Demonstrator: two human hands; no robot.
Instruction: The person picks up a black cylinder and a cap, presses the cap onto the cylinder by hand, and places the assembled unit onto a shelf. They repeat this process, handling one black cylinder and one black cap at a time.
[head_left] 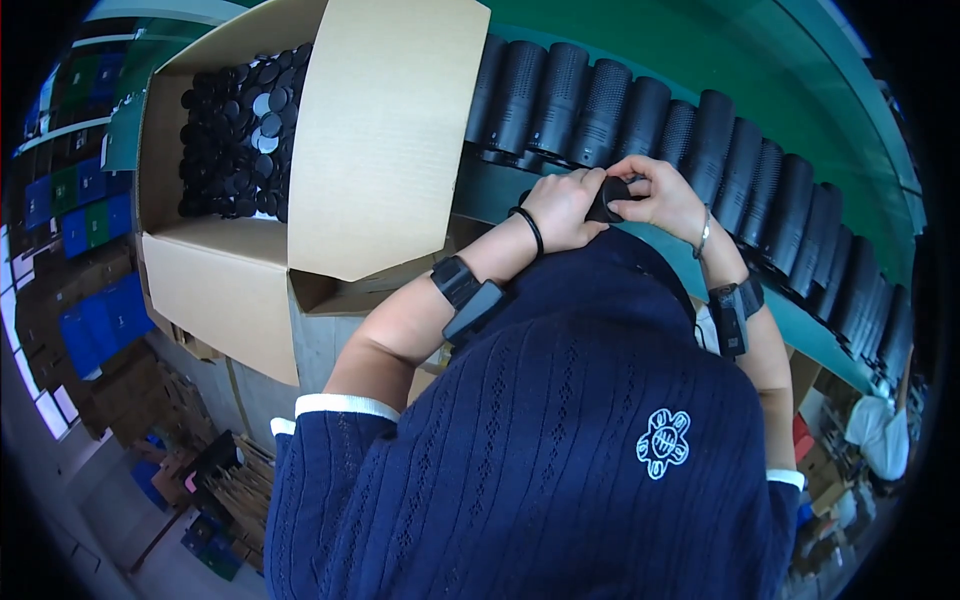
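Our left hand [562, 208] and right hand [662, 195] pinch a small black cap [610, 197] together; if our grip slips, it may drop among the black cylinders [640, 115]

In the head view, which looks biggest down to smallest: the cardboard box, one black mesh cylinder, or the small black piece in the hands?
1. Cardboard box, by far.
2. One black mesh cylinder.
3. Small black piece, mostly hidden between the left hand and right hand.

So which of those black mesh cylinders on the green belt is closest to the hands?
The cylinder straight above both hands, left hand and right hand; its lower end sits just above the small black piece they hold.
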